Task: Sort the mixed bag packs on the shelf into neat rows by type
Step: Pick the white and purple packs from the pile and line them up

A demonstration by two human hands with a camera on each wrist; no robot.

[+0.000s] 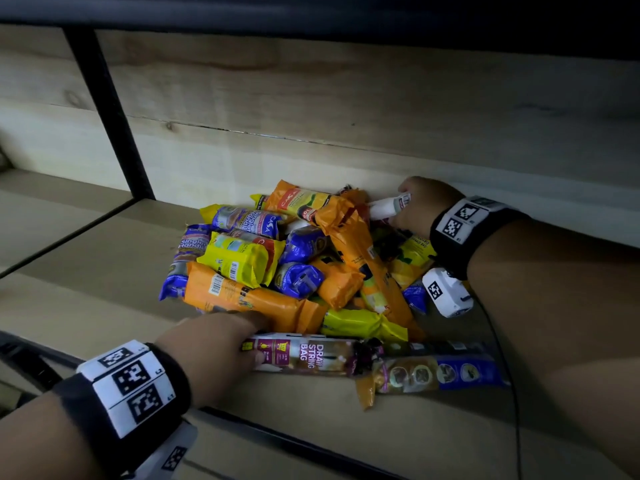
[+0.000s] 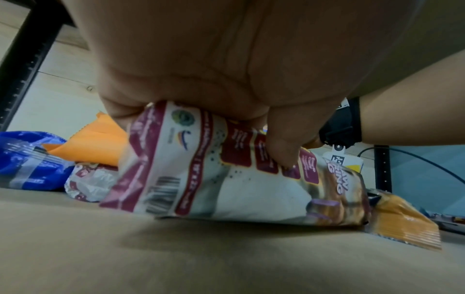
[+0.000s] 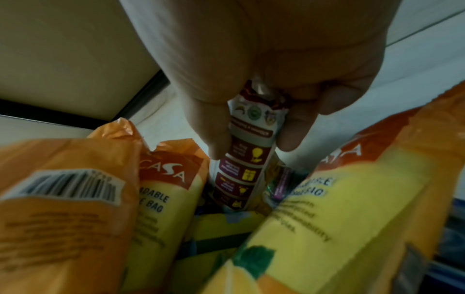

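- We see the left hand (image 1: 211, 344) gripping the end of a drawstring bag pack (image 1: 304, 355) lying on the shelf (image 1: 104, 258), thumb curled over it.
- The right hand (image 1: 420, 202) clamps a slim white pack (image 1: 388, 206) behind the heap of packs (image 1: 277, 258), which lies between both hands.

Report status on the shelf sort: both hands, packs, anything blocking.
Left hand grips drawstring bag pack at shelf front. Right hand pinches white-maroon pack at pile's rear. Mixed pile unsorted, orange packs crowding right hand's pack.
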